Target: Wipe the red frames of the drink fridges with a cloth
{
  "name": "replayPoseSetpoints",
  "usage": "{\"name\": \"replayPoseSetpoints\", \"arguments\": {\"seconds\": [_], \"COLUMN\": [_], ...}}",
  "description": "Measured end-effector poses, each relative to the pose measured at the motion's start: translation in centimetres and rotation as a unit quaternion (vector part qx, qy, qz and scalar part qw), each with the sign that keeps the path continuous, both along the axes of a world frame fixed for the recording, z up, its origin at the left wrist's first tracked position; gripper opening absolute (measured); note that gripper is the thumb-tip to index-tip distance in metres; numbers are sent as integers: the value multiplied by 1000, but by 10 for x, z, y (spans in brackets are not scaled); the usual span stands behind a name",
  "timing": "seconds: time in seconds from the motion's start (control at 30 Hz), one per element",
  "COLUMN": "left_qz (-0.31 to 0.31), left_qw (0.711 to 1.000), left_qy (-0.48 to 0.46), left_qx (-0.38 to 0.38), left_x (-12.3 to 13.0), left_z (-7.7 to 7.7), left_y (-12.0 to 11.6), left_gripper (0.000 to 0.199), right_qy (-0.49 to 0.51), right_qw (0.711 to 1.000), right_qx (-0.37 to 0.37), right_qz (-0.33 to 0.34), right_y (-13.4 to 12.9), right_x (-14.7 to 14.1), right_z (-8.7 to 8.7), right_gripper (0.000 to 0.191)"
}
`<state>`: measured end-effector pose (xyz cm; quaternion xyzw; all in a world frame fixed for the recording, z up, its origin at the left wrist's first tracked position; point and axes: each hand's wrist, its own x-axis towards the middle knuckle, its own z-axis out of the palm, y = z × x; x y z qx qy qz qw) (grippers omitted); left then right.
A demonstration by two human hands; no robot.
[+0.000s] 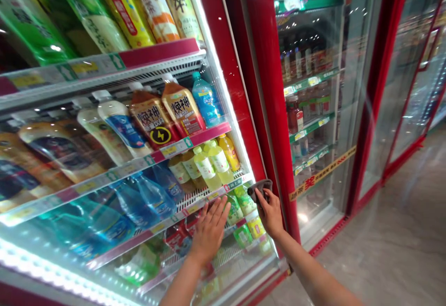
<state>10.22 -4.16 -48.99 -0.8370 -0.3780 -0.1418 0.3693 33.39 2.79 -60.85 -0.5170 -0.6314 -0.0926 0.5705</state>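
Observation:
My left hand is open, its fingers straight and close to one another, in front of the lower shelves of a drinks cooler. Whether the palm touches glass I cannot tell. At the red frame on the cooler's right side, my right hand holds a folded dark grey cloth under its fingers. Pale yellow-green bottles stand on the shelf just above my left hand. Green-labelled packs show between the two hands.
Several shelves of bottles fill the cooler, with brown bottles and a blue bottle in the middle row. To the right stands another red-framed glass cabinet. A shiny grey floor runs along its foot.

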Motion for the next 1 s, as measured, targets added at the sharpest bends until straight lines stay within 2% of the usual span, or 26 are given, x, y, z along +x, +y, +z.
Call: {"name": "replayPoseSetpoints", "arguments": {"seconds": [0.07, 0.17, 0.23, 0.43, 0.5, 0.6, 0.67, 0.77, 0.87, 0.93, 1.0], "left_qz": [2, 9, 15, 14, 9, -8, -19, -27, -33, -37, -46], "left_qw": [1000, 999, 997, 989, 986, 985, 985, 983, 981, 981, 981], "left_qy": [23, 44, 50, 83, 92, 87, 84, 82, 79, 76, 69], "left_qx": [11, 30, 51, 122, 135, 146, 152, 163, 172, 173, 173], "left_x": [-19, -37, -45, -56, -58, -60, -60, -61, -62, -62, -61], "left_z": [-3, -7, -11, -26, -30, -34, -37, -39, -41, -41, -42], "left_y": [-1, 4, 9, 26, 30, 36, 40, 44, 47, 48, 48], "left_gripper": [68, 67, 67, 71, 72, 71, 71, 70, 72, 73, 73], "right_qy": [14, 48, 68, 150, 175, 190, 181, 132, 111, 144, 176], "right_qw": [1000, 998, 996, 986, 981, 978, 980, 991, 994, 989, 981], "right_qx": [14, 39, 47, 8, 12, 32, 33, 10, 0, 15, 41], "right_qz": [1, -28, -46, -72, -78, -83, -71, -20, -4, -37, -65], "right_y": [6, 19, 23, 11, 12, 14, 10, -2, -4, 5, 16], "right_x": [2, -1, -6, -24, -28, -39, -50, -59, -47, -33, -23], "right_z": [0, 15, 18, -25, -21, 0, 2, -24, -52, -54, -45], "right_gripper": [67, 59, 53, 42, 40, 43, 46, 45, 42, 41, 42]}}
